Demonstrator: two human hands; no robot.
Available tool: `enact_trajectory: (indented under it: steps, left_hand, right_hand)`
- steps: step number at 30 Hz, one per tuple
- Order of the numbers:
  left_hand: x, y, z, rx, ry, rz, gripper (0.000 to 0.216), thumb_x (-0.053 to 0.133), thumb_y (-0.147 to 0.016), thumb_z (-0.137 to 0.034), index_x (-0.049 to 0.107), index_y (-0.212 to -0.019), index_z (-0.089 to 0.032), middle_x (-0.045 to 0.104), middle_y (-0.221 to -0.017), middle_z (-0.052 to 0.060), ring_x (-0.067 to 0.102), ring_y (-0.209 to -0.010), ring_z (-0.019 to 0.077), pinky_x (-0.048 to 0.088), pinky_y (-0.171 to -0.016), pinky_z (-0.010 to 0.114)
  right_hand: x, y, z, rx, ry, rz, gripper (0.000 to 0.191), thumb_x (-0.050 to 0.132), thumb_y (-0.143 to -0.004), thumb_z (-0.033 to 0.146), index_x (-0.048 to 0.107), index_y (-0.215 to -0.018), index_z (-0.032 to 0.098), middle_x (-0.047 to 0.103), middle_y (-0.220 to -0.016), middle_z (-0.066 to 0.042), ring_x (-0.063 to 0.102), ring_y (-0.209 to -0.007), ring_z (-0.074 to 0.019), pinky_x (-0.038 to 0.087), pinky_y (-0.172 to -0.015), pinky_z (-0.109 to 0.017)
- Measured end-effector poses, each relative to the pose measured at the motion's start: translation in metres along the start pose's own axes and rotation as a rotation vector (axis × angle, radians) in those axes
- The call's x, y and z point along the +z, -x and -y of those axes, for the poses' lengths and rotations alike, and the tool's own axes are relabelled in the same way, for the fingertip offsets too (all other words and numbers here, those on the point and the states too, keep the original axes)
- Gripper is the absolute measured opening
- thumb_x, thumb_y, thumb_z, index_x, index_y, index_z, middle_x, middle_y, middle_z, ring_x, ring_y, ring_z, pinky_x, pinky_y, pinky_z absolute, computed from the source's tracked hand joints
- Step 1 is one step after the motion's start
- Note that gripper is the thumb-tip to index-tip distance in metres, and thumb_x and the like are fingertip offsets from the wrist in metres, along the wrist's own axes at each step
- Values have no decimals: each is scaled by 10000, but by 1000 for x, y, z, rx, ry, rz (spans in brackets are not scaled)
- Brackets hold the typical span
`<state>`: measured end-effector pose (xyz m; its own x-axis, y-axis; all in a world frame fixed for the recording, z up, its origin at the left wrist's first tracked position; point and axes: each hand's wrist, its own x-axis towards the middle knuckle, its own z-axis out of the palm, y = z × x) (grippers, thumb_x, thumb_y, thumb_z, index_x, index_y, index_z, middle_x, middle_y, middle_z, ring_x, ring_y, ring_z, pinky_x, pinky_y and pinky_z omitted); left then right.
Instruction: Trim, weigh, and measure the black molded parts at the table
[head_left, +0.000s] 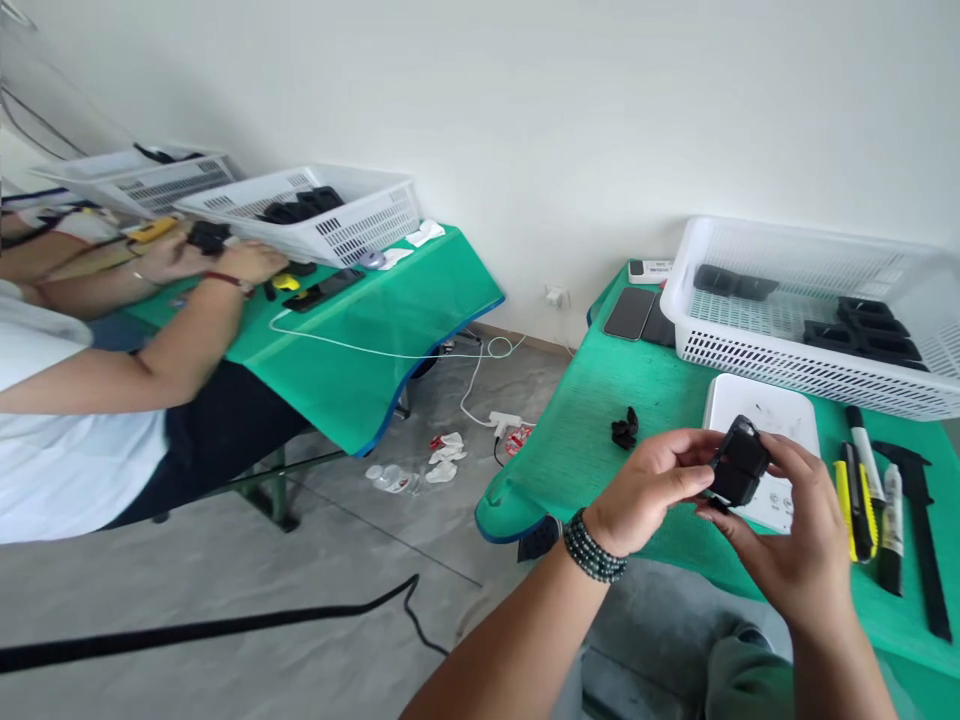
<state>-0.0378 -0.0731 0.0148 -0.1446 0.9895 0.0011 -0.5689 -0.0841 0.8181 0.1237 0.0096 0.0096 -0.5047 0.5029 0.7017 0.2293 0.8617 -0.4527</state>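
Note:
Between my two hands is a small black plastic part [739, 465], boxy with a raised frame; its exact kind I cannot tell. My left hand [667, 475] grips its left side with thumb and fingers. On the other side my right hand [799, 520] pinches its right edge and underside. The part is held above a white digital scale [802, 412] on the green-covered table [577, 430]. A little heap of black scraps [624, 428] lies left of the scale.
Right of the scale lie a yellow utility knife [855, 500], markers [892, 525] and black calipers [922, 540]. Behind stands a white basket [795, 360] with black parts, beside a phone [630, 313]. At left, a co-worker's hands [251, 262] hold a black part. Litter [446, 458] and cables lie on the floor.

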Motion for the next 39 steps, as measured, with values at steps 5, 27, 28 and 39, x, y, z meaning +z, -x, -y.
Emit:
enact_trajectory:
  steps: [5, 27, 28, 39]
  left_hand:
    - [1, -7, 3, 69, 18, -29, 561, 809, -797, -520, 760, -1236, -173, 767, -1132, 144, 704, -1018, 270, 535, -789, 324]
    - [-5, -1, -3, 440, -842, 202, 746, 861, -811, -373, 588, -1500, -292, 578, -1531, 148, 557, -1414, 353, 494, -1177, 498]
    - [-5, 0, -1, 429, -841, 205, 751, 864, -806, -398, 593, -1497, -289, 572, -1536, 150, 553, -1416, 356, 486, -1183, 494]
    - [9, 5, 26, 340, -561, -179, 619, 741, -825, -659, 778, -1220, -184, 688, -1319, 169, 657, -1198, 333, 555, -1007, 433]
  right_hand:
    - [14, 2, -4, 133, -45, -126, 777, 870, -792, 508, 552, -1441, 222, 663, -1240, -161, 665, -1065, -319, 586, -863, -465]
    - [12, -1, -8, 948, -1280, 124, 683, 599, -803, 861, 733, -950, 207, 764, -795, -81, 699, -641, -232, 563, -519, -327]
    - [10, -2, -8, 956, -1327, 169, 700, 608, -790, 868, 724, -933, 193, 739, -723, -67, 665, -571, -212, 545, -497, -317]
    - [16, -3, 3, 838, -1325, 204, 666, 670, -775, 838, 606, -869, 182, 664, -581, -6, 630, -432, -154, 443, -392, -215]
